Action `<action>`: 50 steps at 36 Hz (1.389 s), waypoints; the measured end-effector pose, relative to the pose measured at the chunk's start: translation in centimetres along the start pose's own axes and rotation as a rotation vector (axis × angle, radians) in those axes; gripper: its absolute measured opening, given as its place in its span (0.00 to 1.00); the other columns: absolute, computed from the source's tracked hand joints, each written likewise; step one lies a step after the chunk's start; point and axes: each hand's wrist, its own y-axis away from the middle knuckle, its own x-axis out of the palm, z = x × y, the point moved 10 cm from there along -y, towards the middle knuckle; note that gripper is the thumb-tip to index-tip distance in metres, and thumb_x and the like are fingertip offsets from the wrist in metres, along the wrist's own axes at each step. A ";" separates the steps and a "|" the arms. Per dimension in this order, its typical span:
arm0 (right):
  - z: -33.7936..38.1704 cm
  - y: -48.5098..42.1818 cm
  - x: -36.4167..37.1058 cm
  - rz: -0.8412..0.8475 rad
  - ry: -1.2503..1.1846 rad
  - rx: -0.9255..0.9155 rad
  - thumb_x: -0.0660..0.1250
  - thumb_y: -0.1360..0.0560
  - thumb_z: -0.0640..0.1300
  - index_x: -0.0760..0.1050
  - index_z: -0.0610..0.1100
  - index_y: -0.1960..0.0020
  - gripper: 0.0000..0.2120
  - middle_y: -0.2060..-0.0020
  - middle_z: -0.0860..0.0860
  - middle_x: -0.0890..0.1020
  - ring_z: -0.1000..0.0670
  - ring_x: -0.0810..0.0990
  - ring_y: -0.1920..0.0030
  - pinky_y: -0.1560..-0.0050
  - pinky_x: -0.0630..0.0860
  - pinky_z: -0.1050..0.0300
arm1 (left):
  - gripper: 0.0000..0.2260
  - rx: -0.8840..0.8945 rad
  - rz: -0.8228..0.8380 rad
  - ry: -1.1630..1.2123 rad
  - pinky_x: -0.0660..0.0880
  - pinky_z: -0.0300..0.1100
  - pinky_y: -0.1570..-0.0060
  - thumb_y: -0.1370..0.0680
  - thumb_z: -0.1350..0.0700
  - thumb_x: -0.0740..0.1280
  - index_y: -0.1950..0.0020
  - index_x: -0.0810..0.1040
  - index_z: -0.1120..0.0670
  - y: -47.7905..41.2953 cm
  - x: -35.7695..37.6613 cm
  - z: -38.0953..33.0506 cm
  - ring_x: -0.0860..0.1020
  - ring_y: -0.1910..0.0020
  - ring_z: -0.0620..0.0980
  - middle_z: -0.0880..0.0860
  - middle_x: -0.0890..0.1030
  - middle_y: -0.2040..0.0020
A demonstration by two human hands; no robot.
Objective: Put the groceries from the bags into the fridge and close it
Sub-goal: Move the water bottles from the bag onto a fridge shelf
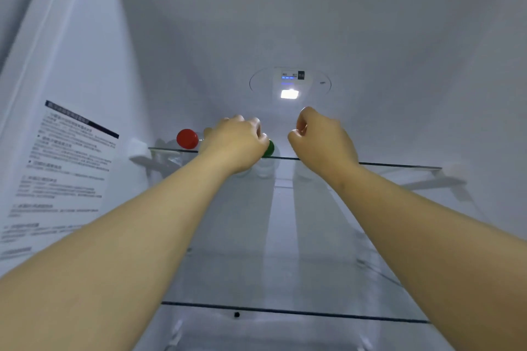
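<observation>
Left hand (236, 142) reaches into the white fridge interior (399, 37) with its fingers curled down over a green-capped clear plastic bottle (268, 148). Only the green cap shows below the knuckles, so I cannot tell whether the fingers actually clamp it. The bottle sits at the near edge of the upper glass shelf (399, 165), just left of centre. Its cap faces the near side, which suggests a long axis running near to far, but the body is hidden behind the hand. Pale blurred shapes show through the glass beneath it.

Just to the left, near the left wall, lies a red-capped clear bottle (187, 139), its cap also turned to the near side and its body mostly covered by the left wrist.

Right hand (319, 139) hovers above the same shelf to the right of the green cap, clenched in a loose fist with nothing visible in it.

Farther back glows a small white lamp (289, 93) under a blue-lit control panel (292, 75). A printed paper label (65, 168) covers the left wall, its text unreadable. A lower glass shelf (285, 312) crosses near the bottom.
</observation>
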 end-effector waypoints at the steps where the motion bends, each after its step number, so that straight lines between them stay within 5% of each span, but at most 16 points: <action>1: 0.0 0.5 0.0 -0.004 -0.022 0.001 0.57 0.25 0.42 0.69 0.42 0.51 0.05 0.58 0.47 0.76 0.45 0.73 0.61 0.62 0.69 0.55 | 0.13 0.011 -0.023 0.005 0.64 0.46 0.53 0.21 0.52 0.53 0.43 0.73 0.55 0.4 -0.3 -0.1 0.68 0.50 0.55 0.56 0.73 0.45; 10: -0.1 3.4 -1.7 -0.140 -0.384 0.130 0.59 0.26 0.39 0.68 0.42 0.53 0.02 0.65 0.51 0.72 0.47 0.71 0.61 0.64 0.67 0.57 | 0.08 -0.006 -0.179 0.191 0.67 0.43 0.55 0.23 0.55 0.60 0.49 0.74 0.57 4.2 -2.4 0.4 0.72 0.49 0.57 0.56 0.74 0.49; 18: 1.5 8.2 -2.1 -0.098 -0.319 0.096 0.62 0.27 0.41 0.70 0.48 0.52 0.05 0.53 0.51 0.77 0.50 0.74 0.51 0.57 0.68 0.58 | 0.07 0.133 -0.288 0.348 0.68 0.45 0.49 0.23 0.56 0.62 0.49 0.76 0.57 9.2 -4.2 -0.6 0.72 0.48 0.54 0.54 0.76 0.51; 33: 1.6 26.0 0.3 0.191 0.154 0.293 0.62 0.25 0.47 0.73 0.46 0.41 0.14 0.45 0.52 0.77 0.50 0.71 0.42 0.46 0.67 0.58 | 0.11 0.250 0.159 0.399 0.65 0.44 0.47 0.22 0.50 0.60 0.44 0.75 0.52 23.4 5.5 -1.5 0.72 0.45 0.51 0.50 0.76 0.48; 43: -1.9 40.1 -2.0 0.357 0.221 0.630 0.61 0.23 0.48 0.71 0.48 0.38 0.14 0.41 0.52 0.74 0.51 0.67 0.39 0.41 0.64 0.60 | 0.09 0.367 0.310 0.582 0.69 0.44 0.54 0.23 0.51 0.63 0.49 0.78 0.54 33.9 8.8 -5.3 0.76 0.51 0.54 0.52 0.79 0.54; 50: -2.1 49.6 -5.2 0.395 0.263 0.812 0.61 0.24 0.47 0.72 0.49 0.39 0.14 0.42 0.54 0.74 0.54 0.67 0.39 0.43 0.63 0.65 | 0.12 0.480 0.604 0.670 0.70 0.43 0.52 0.21 0.48 0.58 0.43 0.76 0.50 43.0 11.4 -10.3 0.75 0.48 0.51 0.49 0.77 0.49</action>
